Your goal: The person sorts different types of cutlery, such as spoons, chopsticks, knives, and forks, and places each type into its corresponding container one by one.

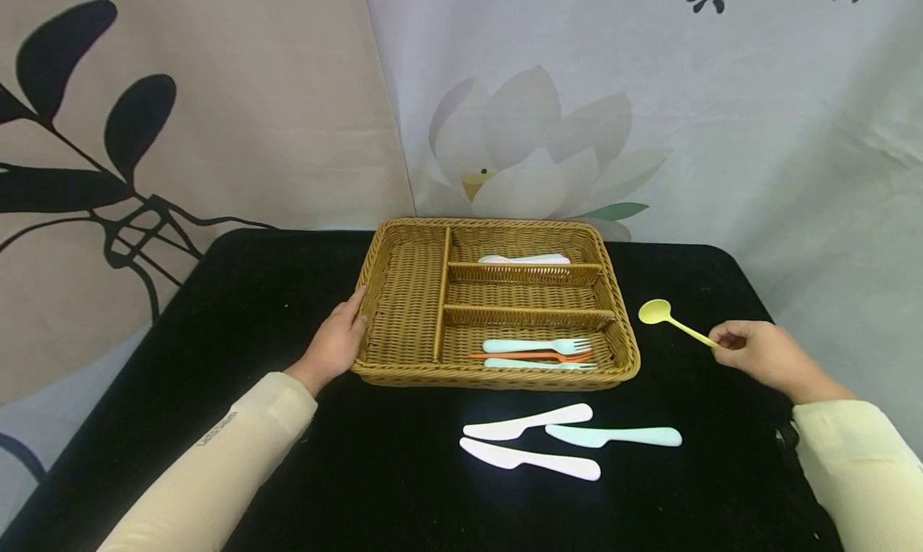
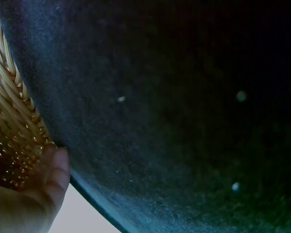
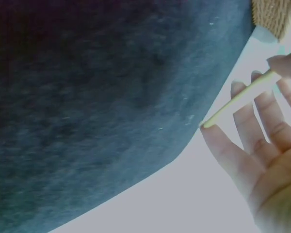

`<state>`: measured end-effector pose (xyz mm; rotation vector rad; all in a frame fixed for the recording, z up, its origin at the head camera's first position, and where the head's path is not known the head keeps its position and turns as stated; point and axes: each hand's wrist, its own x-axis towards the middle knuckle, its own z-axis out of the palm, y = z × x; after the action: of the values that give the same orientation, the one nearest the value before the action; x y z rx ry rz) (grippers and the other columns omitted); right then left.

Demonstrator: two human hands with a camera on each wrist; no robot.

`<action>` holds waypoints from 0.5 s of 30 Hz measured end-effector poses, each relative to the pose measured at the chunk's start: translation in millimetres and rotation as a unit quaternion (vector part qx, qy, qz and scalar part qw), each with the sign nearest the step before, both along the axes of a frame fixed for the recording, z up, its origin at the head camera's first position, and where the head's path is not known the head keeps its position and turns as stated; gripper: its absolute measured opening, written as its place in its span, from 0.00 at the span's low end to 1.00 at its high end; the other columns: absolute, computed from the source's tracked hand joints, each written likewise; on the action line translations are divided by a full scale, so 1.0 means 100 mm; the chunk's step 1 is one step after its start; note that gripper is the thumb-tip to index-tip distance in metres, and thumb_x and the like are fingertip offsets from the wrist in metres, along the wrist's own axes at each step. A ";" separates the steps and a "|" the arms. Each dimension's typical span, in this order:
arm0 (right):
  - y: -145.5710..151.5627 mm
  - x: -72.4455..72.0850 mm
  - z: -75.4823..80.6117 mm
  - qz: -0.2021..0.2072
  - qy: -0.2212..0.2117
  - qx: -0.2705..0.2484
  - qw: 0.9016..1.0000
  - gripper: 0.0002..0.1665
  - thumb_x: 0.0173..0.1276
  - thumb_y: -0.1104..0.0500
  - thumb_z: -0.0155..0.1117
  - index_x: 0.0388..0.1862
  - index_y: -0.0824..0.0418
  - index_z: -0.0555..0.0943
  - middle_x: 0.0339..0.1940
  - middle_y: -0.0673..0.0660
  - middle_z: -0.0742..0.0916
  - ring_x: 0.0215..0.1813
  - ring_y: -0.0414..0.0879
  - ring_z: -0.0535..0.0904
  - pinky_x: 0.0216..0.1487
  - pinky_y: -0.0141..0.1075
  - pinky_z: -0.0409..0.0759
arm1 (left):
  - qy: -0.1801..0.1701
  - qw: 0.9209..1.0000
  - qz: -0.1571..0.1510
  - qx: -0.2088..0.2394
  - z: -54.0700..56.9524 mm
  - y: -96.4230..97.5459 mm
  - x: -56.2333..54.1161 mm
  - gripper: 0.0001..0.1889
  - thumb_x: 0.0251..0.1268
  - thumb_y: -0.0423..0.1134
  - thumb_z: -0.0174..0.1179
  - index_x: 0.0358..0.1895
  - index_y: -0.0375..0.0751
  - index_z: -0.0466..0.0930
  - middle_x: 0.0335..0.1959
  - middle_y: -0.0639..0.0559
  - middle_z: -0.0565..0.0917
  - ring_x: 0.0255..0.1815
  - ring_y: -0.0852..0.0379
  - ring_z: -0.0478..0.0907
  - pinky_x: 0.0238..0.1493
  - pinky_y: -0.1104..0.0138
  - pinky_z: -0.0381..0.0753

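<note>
1. A printed fabric backdrop [image 1: 288,95] hung behind the black cloth [image 1: 375,472], and on that cloth sat the wicker basket [image 1: 404,372].
2. My right hand [image 1: 767,360] pinched the yellow spoon [image 1: 665,315] near its handle's end, just right of the basket, with the bowl pointing towards it. I couldn't tell whether the spoon touched the cloth.
3. It looked like thin plastic, so I judged it light, fairly stiff and a little slippery. Held that far back, it might have twisted or dipped; mid-handle seemed the steadier place to take hold.
4. My left hand [image 1: 333,345] rested at the basket's left rim, though I couldn't tell whether the fingers curled round it. The weave promised good friction; the basket itself seemed light enough to slide if knocked.
5. Three forks [image 1: 537,346] lay in the nearest small compartment, pale pieces [image 1: 525,259] in the farthest, and three knives [image 1: 638,437] on the cloth in front.
</note>
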<state>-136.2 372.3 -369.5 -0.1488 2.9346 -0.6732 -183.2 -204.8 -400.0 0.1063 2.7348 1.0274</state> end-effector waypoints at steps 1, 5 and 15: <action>-0.02 -0.02 0.02 0.002 0.004 0.001 1.000 0.04 0.60 0.67 0.64 0.35 0.67 0.81 0.27 0.52 0.82 0.29 0.45 0.71 0.28 0.35 0.70 | 0.000 1.000 0.000 0.001 0.00 0.00 0.00 0.30 0.80 0.41 0.33 0.79 0.46 0.36 0.70 0.32 0.58 0.64 0.38 0.64 0.67 0.41 0.59; -0.11 -0.09 0.11 0.011 0.019 0.003 1.000 0.06 0.60 0.67 0.63 0.36 0.68 0.82 0.28 0.53 0.83 0.30 0.46 0.73 0.29 0.37 0.72 | 0.001 1.000 0.000 0.001 0.00 0.01 0.01 0.30 0.80 0.41 0.33 0.79 0.45 0.37 0.70 0.32 0.58 0.64 0.38 0.64 0.67 0.41 0.59; -0.33 -0.26 0.28 0.020 0.042 0.014 0.999 0.11 0.61 0.66 0.63 0.41 0.72 0.83 0.30 0.58 0.86 0.31 0.48 0.78 0.32 0.42 0.78 | -0.006 1.000 0.004 0.003 -0.01 0.00 0.00 0.30 0.80 0.42 0.32 0.79 0.47 0.36 0.72 0.33 0.57 0.69 0.36 0.60 0.68 0.41 0.58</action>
<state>-161.8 339.6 -341.5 -0.2369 3.0111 -0.6366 -183.5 -205.2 -401.0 0.0904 2.7241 1.0338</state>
